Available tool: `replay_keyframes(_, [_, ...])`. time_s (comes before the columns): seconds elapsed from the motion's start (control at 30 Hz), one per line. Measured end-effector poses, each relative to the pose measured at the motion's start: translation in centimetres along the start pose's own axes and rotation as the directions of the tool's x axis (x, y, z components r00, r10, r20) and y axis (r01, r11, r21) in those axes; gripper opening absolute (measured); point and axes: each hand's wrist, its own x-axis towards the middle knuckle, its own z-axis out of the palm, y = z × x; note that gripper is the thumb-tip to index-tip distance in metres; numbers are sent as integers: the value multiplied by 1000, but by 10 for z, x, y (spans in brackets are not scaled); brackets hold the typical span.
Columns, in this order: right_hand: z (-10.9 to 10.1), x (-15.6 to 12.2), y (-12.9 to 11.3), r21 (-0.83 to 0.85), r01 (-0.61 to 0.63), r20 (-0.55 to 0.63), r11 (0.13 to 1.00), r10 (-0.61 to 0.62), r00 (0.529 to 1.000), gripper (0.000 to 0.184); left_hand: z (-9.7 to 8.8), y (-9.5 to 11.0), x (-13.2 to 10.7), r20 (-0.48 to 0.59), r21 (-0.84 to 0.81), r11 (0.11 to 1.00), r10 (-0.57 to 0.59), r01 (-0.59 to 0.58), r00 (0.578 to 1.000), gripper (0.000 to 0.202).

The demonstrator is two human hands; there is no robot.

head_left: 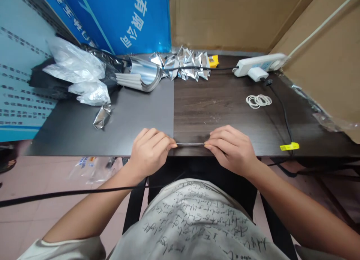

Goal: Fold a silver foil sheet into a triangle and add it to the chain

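Observation:
Between my two hands, just above the table's front edge, a thin silvery strip [190, 144] runs level and straight. Its left end is pinched by the thumb and fingertips of my left hand [152, 149]. My right hand [232, 147] pinches the other end in the same way, fingers curled. Seen almost edge-on, the strip could be a folded sheet or a stretched band; I cannot tell which. Several loose white rings [258, 101], like rubber bands, lie beyond my right hand. A small crumpled foil packet [101, 117] rests to the left.
Along the back lie curved silvery sheets [144, 74], a row of folded foil pieces [191, 63] and a white power strip [258, 63] with a black cable [284, 110]. Clear plastic bags [75, 65] fill the back left. Cardboard [225, 20] walls the table [197, 95].

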Motion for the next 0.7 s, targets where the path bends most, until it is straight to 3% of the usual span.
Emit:
replay_keyframes(0.07, [2,10,12,13,-35,1,999,35,999,10,1,-9,14,36,-10,1000,3,-3,999,21])
replay_keyframes(0.27, [0,40,50,1,-46,38,999,46,998,17,15,-26,54,109,-246,969,-7,34,994,14])
replay_keyframes(0.47, [-7,51,69,21,-54,44,998,53,998,22,30,-31,82,121,-241,969,-33,62,992,20])
replay_keyframes(0.63, [-11,58,81,-11,-32,153,999,33,988,15,44,-40,98,115,-162,987,14,5,993,24])
replay_keyframes(0.7, [-9,64,84,-19,-14,198,1000,17,980,34,51,-41,103,86,-135,991,37,-25,996,23])
